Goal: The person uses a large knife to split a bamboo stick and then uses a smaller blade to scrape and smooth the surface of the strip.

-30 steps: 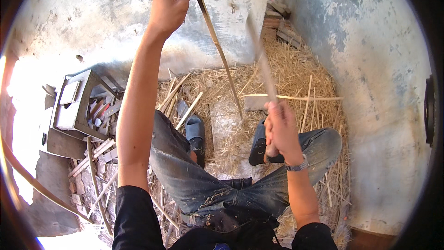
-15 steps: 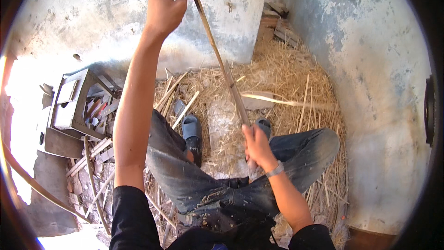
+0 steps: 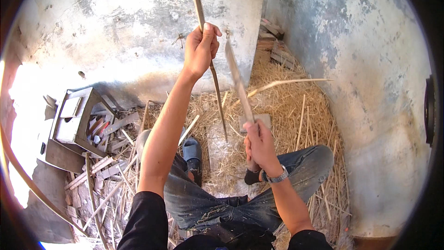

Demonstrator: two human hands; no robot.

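Note:
My left hand (image 3: 201, 51) is closed around a thin bamboo strip (image 3: 218, 93), raised in front of the far wall. One end of the strip sticks up past my fingers, and the tapering other end hangs toward the floor. Lower and to the right, my right hand (image 3: 260, 144) grips the handle of a long-bladed knife (image 3: 239, 81). Its blade points up and slightly left, a little blurred, with a gap between it and the strip. Beyond the blade lies a pale, bent bamboo strip (image 3: 289, 81) over the shavings.
Straw-like shavings (image 3: 282, 106) cover the floor between my legs and the walls. A wooden box-like stand (image 3: 76, 115) with tools inside is at the left. Loose sticks (image 3: 95, 176) lie below it, and a blue slipper (image 3: 192, 149) is on my left foot.
My left hand has come down and right, now gripping the strip farther from its upper end. The strip and knife, crossing before, are apart. The pale bent strip lies farther away.

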